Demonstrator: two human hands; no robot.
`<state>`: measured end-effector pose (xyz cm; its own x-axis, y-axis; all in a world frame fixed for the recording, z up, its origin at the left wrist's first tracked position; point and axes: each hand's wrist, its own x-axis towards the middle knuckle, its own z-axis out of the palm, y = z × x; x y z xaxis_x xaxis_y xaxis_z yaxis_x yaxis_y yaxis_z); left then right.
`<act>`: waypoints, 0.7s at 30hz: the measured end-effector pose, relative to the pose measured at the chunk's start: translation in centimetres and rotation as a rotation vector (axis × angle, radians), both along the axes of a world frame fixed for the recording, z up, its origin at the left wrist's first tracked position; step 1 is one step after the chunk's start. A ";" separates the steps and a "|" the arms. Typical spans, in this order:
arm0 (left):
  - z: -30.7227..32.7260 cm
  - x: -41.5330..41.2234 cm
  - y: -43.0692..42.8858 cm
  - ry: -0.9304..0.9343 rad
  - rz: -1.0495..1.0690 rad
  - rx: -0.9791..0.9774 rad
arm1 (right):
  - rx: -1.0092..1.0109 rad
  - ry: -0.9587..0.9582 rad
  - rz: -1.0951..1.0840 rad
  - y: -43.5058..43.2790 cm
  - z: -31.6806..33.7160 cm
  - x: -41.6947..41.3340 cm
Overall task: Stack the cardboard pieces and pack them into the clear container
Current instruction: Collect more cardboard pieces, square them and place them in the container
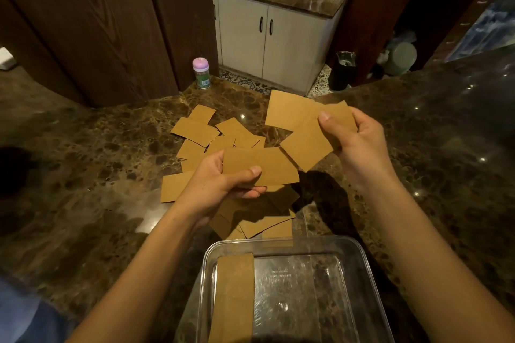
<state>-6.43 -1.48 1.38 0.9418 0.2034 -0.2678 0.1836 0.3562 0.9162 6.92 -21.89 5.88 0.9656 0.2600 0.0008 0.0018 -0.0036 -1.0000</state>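
One clear container [301, 301]; one pink-capped bottle [201, 73]; cardboard pieces [195, 131] overlapping, exact count unclear.

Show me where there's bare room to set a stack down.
Bare counter lies left of the scattered cardboard pieces and right of the right hand. The clear container is free right of its packed cardboard. Crowded: ahead of the container.

Dim warm light, counter glare, wide-angle edge distortion.

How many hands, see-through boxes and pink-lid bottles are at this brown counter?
Hands: 2 (left hand, right hand)
Clear container: 1
Pink-lid bottle: 1
Total: 4
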 end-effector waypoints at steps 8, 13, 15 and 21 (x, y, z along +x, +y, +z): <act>-0.1 0.4 -0.6 0.000 0.190 0.063 | 0.040 0.143 -0.012 -0.7 -1.3 -1.3; 0.1 0.7 -0.8 -0.016 0.209 -0.046 | 0.031 0.163 0.030 -0.2 -1.9 -2.1; 0.2 0.7 -1.2 -0.046 0.186 -0.039 | 0.016 0.159 0.062 0.2 -2.2 -2.4; 1.4 1.2 -2.5 -0.114 0.220 -0.270 | 0.001 0.129 0.029 1.6 -3.0 -3.6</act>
<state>-5.25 -3.97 2.76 0.9103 0.3405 -0.2354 -0.0223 0.6080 0.7936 3.35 -20.26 2.92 0.9496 0.2883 -0.1228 -0.1271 -0.0040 -0.9919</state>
